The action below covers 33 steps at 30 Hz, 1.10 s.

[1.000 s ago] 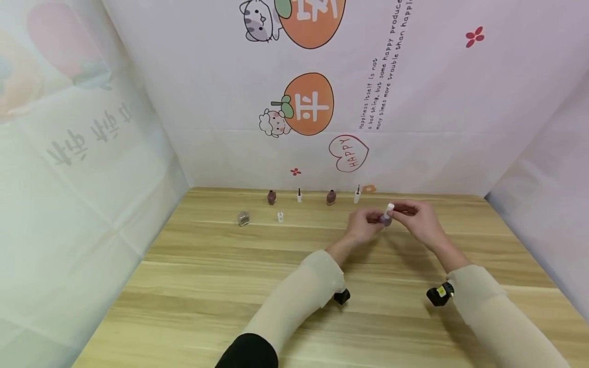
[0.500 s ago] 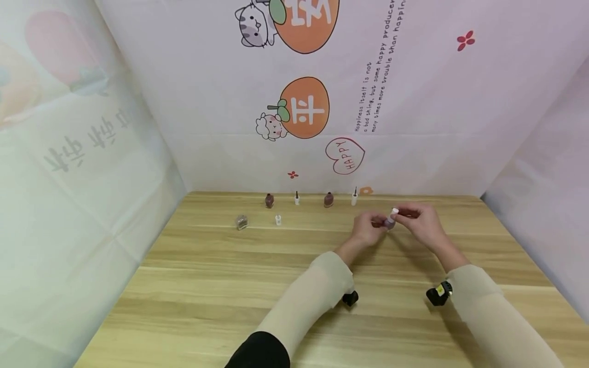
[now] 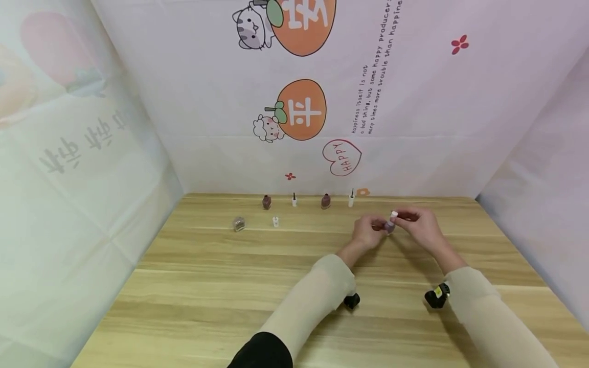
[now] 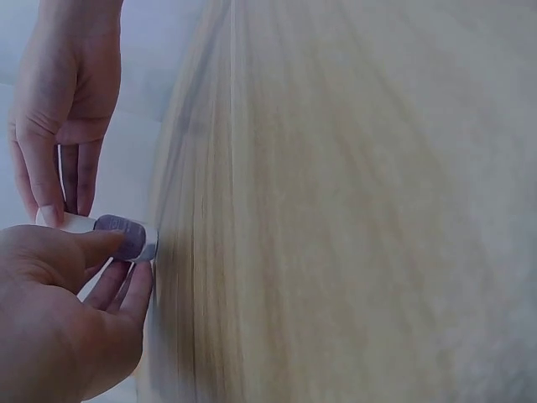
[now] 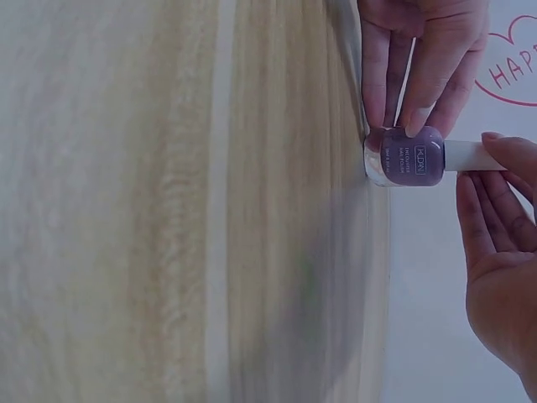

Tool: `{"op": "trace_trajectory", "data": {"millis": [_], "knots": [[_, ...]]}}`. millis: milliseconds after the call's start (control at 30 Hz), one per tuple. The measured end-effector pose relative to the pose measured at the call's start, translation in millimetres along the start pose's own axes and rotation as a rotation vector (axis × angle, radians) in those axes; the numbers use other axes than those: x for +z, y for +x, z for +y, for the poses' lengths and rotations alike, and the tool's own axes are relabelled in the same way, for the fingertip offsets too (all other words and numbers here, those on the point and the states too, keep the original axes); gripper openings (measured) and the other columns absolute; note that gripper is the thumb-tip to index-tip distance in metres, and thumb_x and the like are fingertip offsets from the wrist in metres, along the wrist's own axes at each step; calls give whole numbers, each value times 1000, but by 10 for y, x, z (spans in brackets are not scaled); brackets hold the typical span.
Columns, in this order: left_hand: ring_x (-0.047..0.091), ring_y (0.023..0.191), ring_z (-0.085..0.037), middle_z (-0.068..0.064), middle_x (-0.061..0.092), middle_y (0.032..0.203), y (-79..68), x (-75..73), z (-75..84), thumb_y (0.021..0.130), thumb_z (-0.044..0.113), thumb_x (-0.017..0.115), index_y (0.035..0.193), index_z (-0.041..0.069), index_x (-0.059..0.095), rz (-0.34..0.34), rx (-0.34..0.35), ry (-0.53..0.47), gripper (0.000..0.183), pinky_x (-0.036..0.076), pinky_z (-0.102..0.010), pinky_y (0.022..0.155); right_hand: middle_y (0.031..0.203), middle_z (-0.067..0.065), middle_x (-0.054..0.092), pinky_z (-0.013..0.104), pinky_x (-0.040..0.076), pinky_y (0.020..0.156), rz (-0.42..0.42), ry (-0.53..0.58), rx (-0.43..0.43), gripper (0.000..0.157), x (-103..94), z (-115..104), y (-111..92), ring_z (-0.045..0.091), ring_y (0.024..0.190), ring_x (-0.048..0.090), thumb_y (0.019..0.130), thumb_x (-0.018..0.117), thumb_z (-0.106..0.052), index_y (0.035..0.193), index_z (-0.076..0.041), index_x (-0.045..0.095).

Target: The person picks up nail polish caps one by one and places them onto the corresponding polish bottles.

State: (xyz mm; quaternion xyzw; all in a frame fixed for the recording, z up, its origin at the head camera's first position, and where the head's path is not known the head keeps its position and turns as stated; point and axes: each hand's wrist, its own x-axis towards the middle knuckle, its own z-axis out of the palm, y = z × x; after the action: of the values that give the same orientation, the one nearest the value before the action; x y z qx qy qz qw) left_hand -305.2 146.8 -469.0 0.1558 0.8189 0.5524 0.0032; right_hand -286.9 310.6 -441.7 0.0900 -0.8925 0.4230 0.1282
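Observation:
A purple nail polish bottle (image 5: 415,159) with a white cap (image 5: 466,155) on its neck is between both hands, near the back right of the table. My left hand (image 3: 366,232) grips the bottle's body between thumb and fingers. My right hand (image 3: 422,225) pinches the cap from the other side. In the right wrist view the bottle's base is at the table surface; whether it bears on the wood I cannot tell. The hands partly cover the bottle in the head view.
Along the back edge stand two dark brown polish bottles, the left one (image 3: 267,202) and the right one (image 3: 325,201), alternating with upturned brush caps, one (image 3: 294,200) and another (image 3: 351,198). Nearer are a clear-looking bottle (image 3: 239,224) and a small white cap (image 3: 275,221). Printed cloth walls surround the table.
Both hands have shifted slightly right and toward me with the polish bottle, mostly in the first half second. The head view has tilted a little. Both holds stay the same.

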Motion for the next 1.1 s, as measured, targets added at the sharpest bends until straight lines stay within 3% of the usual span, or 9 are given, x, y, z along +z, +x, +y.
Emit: {"op": "trace_trajectory", "data": {"millis": [200,333,533,600,833,1100], "knots": [[64,76,-2,0,72,89,6,-46,-26,80,3,73,93,9,72,0,-10,-12,14,47,-13,69,106,17,66,17,50,70,-22,40,-34,36,40,0,21,24,94,63,88,68,-22,117,-2,63],[67,85,-10,-4,71,99,-28,-101,-38,81,6,73,101,6,70,-24,-26,-25,20,48,-15,72,108,12,66,17,49,72,-37,55,10,38,30,-12,-19,17,95,62,87,68,-26,119,-8,61],[65,95,-19,-7,67,110,-83,-264,-50,81,5,72,114,3,64,-76,-7,-11,34,48,-17,75,112,13,62,15,48,76,-53,9,8,42,-64,-118,-110,27,99,60,89,66,-27,125,-8,56],[64,97,-21,-7,66,111,-102,-336,-53,81,6,72,116,3,63,-89,12,11,36,48,-18,77,114,14,61,19,49,79,-58,-8,-4,45,-96,-154,-141,28,101,60,89,66,-26,127,-8,54],[63,101,-23,-4,65,112,-173,-551,-108,81,11,74,116,5,63,-128,68,81,37,47,-17,80,115,21,57,50,47,84,-58,-59,-102,51,-215,-247,-308,37,101,58,89,67,-22,131,-1,48],[61,104,-27,-6,63,117,-274,-835,-149,83,9,71,119,4,61,-132,105,81,38,48,-22,83,111,19,60,50,47,82,-29,-132,-143,42,-259,-474,-434,36,98,59,88,67,-20,122,0,53]]}}
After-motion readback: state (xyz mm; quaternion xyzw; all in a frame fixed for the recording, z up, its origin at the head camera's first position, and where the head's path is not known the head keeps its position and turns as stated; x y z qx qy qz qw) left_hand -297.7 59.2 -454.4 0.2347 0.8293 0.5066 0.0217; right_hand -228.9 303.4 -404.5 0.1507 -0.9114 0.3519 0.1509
